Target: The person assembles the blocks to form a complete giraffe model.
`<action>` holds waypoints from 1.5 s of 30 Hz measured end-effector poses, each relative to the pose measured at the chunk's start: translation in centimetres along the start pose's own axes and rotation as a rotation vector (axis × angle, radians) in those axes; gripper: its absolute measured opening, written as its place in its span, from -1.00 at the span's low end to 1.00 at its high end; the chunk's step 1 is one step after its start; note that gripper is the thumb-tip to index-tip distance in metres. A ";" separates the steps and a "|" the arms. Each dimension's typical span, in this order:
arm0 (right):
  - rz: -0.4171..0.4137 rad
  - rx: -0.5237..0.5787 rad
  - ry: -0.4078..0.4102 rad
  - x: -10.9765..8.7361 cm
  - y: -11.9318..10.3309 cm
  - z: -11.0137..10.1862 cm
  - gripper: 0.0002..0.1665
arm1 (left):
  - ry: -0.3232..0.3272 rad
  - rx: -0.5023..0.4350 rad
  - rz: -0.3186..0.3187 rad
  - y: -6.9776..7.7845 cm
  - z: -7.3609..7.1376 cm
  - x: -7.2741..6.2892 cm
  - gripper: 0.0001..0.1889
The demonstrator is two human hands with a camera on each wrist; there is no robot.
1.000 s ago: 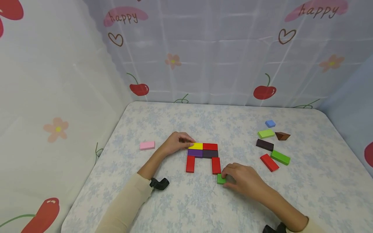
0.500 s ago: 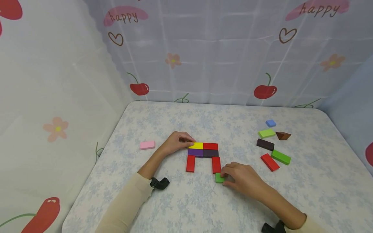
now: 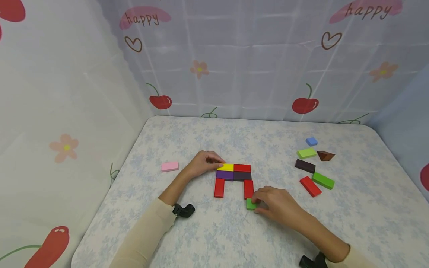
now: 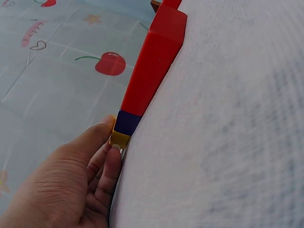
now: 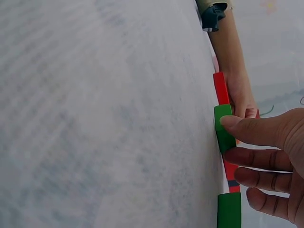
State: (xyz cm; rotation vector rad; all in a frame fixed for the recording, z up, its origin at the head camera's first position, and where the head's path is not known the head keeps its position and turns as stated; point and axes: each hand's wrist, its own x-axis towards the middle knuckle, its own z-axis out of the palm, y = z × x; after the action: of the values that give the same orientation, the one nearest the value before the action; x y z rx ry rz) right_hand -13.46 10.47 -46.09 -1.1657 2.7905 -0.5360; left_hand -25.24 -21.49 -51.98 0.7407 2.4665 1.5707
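Flat blocks lie together on the table: the yellow block (image 3: 227,167) and a red one (image 3: 242,168) at the back, purple (image 3: 225,175) and dark (image 3: 242,175) ones before them, and two red blocks (image 3: 219,188) pointing towards the front like legs. At the back left corner my left hand (image 3: 205,163) pinches the yellow block's end with thumb and fingertips. My right hand (image 3: 276,203) grips a small green block (image 3: 250,204) between thumb and fingers, right at the front end of the right red leg (image 3: 248,189). Its right part is hidden by the fingers.
Off to the right lie a blue block (image 3: 311,141), a lime one (image 3: 306,153), a brown triangular one (image 3: 326,156), a dark one (image 3: 305,166), a long green one (image 3: 323,180) and a red one (image 3: 310,186). A pink block (image 3: 169,166) lies left of my left hand.
My right hand has slid the small green block a little to the left, from the red leg's right corner to in line with its front end. The left hand has stayed put.
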 end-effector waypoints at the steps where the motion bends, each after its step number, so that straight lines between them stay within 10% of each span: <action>1: 0.000 0.003 0.000 0.0 0.0 0.0 -0.68 | 0.000 0.005 -0.003 0.0 0.0 0.0 -0.86; 10: 0.068 0.001 0.071 -1.4 1.0 -1.0 -0.66 | -0.010 0.016 -0.005 0.0 0.1 0.0 -0.86; 23: 0.131 -0.052 -0.130 -3.9 3.1 -2.7 -0.51 | -0.006 0.029 -0.010 0.3 -0.2 0.0 -0.87; 38: 0.063 -0.024 0.128 -3.3 1.6 -2.5 -0.44 | -0.011 -0.008 0.003 0.1 0.0 0.0 -0.87; 45: -0.025 0.033 0.112 -1.5 -0.4 -2.1 -0.55 | -0.010 -0.007 -0.001 0.1 0.0 0.0 -0.86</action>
State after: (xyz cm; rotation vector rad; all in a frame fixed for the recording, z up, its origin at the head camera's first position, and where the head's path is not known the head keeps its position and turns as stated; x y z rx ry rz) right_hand -12.48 11.86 -44.08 -1.2008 2.8510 -0.6676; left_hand -25.19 -21.48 -51.92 0.7438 2.4527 1.5704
